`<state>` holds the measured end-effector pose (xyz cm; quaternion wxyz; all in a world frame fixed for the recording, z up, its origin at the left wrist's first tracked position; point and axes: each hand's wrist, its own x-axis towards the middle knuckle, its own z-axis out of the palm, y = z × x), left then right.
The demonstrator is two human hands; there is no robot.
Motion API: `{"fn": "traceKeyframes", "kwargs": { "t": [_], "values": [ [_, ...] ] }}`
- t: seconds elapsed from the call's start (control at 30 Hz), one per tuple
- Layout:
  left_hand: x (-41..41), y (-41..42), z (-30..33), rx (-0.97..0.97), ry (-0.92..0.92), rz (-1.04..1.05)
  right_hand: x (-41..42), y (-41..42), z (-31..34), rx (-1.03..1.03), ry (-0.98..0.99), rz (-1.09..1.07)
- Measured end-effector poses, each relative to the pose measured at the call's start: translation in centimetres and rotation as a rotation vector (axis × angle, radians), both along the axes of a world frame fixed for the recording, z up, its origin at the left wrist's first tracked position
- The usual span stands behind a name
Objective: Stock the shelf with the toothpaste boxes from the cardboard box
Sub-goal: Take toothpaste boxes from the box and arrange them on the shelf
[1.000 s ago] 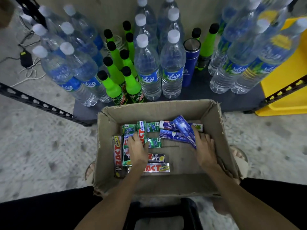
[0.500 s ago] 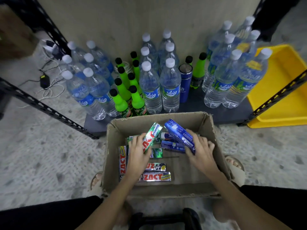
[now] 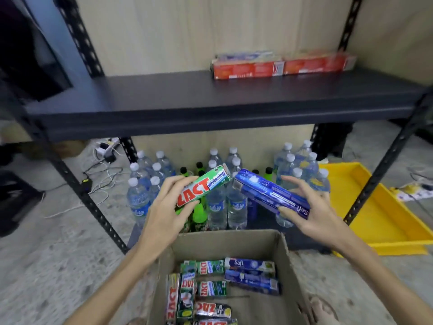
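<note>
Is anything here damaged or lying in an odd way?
The brown cardboard box has a crumpled, torn right rim. Inside it, the toothpaste boxes lie jumbled in different directions. Nothing is spilled.

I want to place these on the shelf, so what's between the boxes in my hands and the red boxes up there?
Head view: only bare dark shelf between the green box, blue box and the red boxes.
</note>
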<state>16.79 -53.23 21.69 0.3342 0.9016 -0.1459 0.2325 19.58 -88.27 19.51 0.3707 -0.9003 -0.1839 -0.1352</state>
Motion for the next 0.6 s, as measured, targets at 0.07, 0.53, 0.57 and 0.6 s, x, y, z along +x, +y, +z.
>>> {"fn": "traceKeyframes", "kwargs": {
  "t": [0.07,0.53,0.57,0.6],
  "values": [
    [0.5,-0.2,4.0,0.006,-0.094,-0.027,0.5,-0.7,3.7,0.024,-0.043,0.026],
    [7.8,-1.8,19.5,0.029,-0.137,-0.019,5.4,-4.0,19.7,0.042,-0.297,-0.002],
    [8.7,-2.0,20.0,0.049,-0.118,-0.014,6.1,-4.1,20.2,0.029,-0.344,-0.022],
    [9.6,-2.2,20.4,0.084,-0.101,-0.003,6.9,-4.2,20.6,0.011,-0.360,-0.035]
  ]
}}
